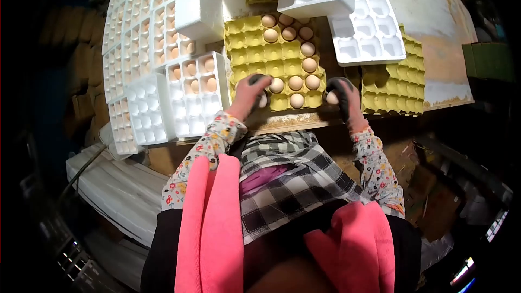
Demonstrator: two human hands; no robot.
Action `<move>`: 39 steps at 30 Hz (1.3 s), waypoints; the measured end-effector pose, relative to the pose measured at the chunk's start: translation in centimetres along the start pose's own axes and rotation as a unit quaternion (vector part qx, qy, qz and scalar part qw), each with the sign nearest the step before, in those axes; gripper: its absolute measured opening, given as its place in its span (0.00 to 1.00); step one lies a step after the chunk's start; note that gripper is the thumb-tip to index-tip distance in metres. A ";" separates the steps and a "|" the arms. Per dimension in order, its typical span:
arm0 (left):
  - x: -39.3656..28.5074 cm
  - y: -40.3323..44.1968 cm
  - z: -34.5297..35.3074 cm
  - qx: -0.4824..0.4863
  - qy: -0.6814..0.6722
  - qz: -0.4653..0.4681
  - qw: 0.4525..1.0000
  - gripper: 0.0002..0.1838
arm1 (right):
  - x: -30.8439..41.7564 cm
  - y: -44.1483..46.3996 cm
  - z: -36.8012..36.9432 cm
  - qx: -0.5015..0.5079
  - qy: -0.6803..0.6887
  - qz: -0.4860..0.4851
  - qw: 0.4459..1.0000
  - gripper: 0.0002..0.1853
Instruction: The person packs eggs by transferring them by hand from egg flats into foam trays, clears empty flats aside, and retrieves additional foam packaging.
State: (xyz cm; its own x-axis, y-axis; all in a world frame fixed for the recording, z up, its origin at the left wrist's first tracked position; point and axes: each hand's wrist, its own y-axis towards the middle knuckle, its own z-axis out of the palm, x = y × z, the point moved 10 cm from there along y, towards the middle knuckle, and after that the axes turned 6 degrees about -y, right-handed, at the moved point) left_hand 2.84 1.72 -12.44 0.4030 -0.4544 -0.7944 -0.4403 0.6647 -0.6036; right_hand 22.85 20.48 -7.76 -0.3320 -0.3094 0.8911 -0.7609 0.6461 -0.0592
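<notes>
A yellow egg tray lies in front of me, with several eggs along its right side and lower rows, among them an egg near the front. At the tray's lower left corner, my left hand, in a dark-fingered glove, is closed around an egg. My right hand, gloved the same way, grips another egg just off the tray's right edge. Left of the tray stands a white foam egg box with eggs in its upper cells and bare lower cells.
More white foam boxes with eggs cover the table's left side. An unfilled foam insert leans over a second yellow tray at right. Foam lids stand at the back. The table's front edge runs close to my apron.
</notes>
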 end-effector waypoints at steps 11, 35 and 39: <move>-2.1 0.4 3.3 0.047 -0.061 0.027 0.997 0.24 | -4.0 1.4 3.1 0.106 0.384 0.262 0.879 0.16; -1.2 -13.6 -19.8 0.071 0.720 0.249 0.644 0.17 | 23.3 -1.3 29.1 0.311 -0.249 -0.369 0.840 0.29; -3.5 -13.7 -22.2 0.019 0.544 0.326 0.773 0.20 | 21.3 -0.8 34.4 0.383 -0.342 -0.263 0.817 0.26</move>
State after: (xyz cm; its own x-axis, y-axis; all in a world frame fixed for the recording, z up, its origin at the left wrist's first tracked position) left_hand -10.34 -18.97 -2.87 -0.8171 -0.2314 -0.5280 -0.2332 0.9703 -0.0643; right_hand -2.78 -10.68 -4.22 0.1182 -0.8902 0.4399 -0.9373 -0.2464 -0.2466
